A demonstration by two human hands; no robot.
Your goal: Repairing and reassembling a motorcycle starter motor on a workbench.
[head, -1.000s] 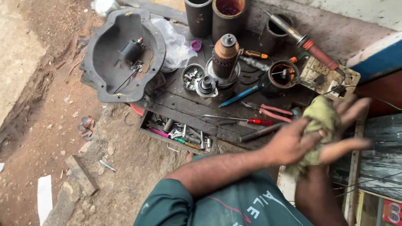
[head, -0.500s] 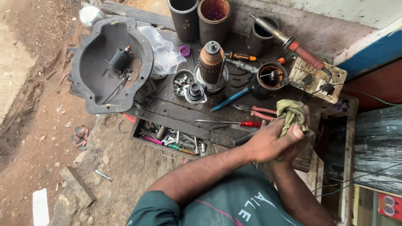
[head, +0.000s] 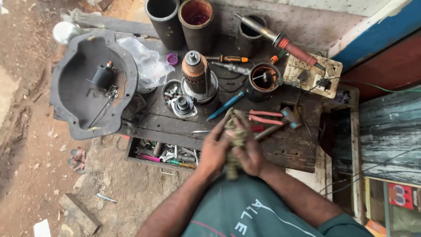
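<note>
Both hands press palm to palm around a greenish rag: the left hand and right hand have fingers curled shut on it. The cloth's long axis runs upright between the palms, its tail hanging toward the body. Just beyond the fingertips lie red-handled pliers on the wooden workbench.

Most of the greenish rag is hidden between the left hand and the right hand, both blurred. The screwdriver behind them is largely covered. The two dark cylinders are cut off by the top edge. The small parts in the open drawer are too small to be told apart.
</note>
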